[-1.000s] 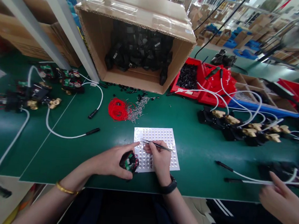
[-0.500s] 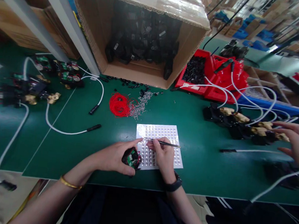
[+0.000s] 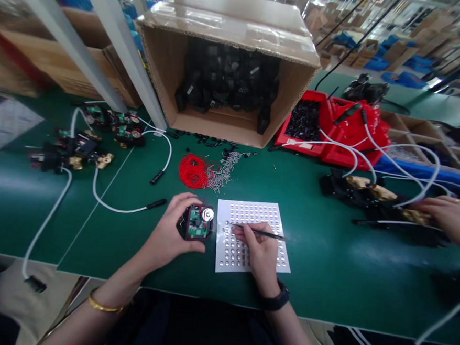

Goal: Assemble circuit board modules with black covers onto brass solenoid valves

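My left hand (image 3: 168,231) is wrapped round a small black housing with a green circuit board (image 3: 198,224) inside. A round silver disc (image 3: 208,214) shows at its top right corner, and red wire runs beside the board. The open face is turned up towards me, just left of a white sheet (image 3: 220,245) bearing rows of small shiny round dots. Over that sheet, my right hand (image 3: 263,251) pinches dark, thin tweezers (image 3: 265,233). Their tip points left, close to the dots near the sheet's left side; whether it touches one I cannot tell.
Behind lie a red wire coil (image 3: 193,171), small metal pins (image 3: 221,176) and a carton (image 3: 298,101) of black parts. Cabled valve assemblies (image 3: 78,148) stand left, others (image 3: 366,190) right, where another person's hand (image 3: 447,216) reaches in. Red bins (image 3: 310,120) sit behind.
My left hand has drawn the housing left off the sheet's edge and turned its board upwards; the index finger no longer reaches the sheet. The tweezers stay over the dots. The view has shifted.
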`<state>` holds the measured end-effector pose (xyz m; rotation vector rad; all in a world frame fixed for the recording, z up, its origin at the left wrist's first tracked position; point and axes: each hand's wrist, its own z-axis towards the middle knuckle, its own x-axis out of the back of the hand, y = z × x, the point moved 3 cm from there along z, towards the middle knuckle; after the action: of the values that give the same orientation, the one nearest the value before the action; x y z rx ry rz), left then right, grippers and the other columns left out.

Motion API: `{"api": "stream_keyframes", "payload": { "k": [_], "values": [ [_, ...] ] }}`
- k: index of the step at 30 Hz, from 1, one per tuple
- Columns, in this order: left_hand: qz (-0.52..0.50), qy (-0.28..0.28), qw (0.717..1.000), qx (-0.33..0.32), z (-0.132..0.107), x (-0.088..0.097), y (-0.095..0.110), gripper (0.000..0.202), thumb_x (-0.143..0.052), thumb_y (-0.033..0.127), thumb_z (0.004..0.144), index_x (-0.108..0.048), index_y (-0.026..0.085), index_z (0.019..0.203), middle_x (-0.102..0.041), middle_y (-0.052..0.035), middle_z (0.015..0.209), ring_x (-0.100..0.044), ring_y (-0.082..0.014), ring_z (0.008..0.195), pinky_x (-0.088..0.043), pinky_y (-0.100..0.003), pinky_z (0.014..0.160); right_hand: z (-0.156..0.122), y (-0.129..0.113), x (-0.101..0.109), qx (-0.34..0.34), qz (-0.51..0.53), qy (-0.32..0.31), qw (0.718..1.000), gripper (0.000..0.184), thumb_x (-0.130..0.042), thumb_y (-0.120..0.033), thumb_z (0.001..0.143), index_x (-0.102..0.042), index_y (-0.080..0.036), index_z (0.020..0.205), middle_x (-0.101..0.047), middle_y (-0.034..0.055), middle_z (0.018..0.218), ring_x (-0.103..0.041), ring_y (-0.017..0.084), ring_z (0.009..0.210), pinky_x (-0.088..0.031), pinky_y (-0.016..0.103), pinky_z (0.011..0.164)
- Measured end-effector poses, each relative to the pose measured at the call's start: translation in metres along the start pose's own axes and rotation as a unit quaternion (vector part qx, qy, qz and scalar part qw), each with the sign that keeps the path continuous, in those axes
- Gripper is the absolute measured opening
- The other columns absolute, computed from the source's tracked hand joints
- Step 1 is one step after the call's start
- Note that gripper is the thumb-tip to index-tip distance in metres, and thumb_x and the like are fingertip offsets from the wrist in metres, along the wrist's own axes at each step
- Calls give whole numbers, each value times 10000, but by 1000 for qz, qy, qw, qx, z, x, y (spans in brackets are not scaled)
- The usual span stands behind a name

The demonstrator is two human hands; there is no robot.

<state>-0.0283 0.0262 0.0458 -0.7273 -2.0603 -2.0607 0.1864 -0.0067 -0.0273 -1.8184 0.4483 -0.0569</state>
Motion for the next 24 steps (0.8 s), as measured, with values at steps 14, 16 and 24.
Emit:
{"api": "stream_keyframes", "payload": {
  "k": [14,16,24],
  "values": [
    [-139,135,981,4,-7,-45,-31,749,-789,296,580,-391,205,1209,-474,-99,1220,-458,-289,1160,-339,-426,1023,-9,-43,-54,-58,178,-108,976,227,-746,-288,661,-554,-194,736,-713,42,812,-664,188,811,-508,325,793],
    [-136,135,982,-5,-7,-44,-32,755,-789,296,585,-386,206,1217,-467,-100,1234,-452,-287,1170,-328,-429,1032,-8,-40,-54,-57,163,-107,979,226,-748,-290,656,-562,-191,738,-714,48,824,-663,183,785,-506,324,782],
    [-133,129,983,-18,-6,-45,-31,742,-779,282,613,-367,213,1225,-450,-101,1260,-434,-278,1195,-297,-429,1053,-9,-45,-56,-57,170,-87,980,239,-766,-276,626,-562,-192,719,-715,37,781,-664,185,806,-510,291,735]
  ]
}}
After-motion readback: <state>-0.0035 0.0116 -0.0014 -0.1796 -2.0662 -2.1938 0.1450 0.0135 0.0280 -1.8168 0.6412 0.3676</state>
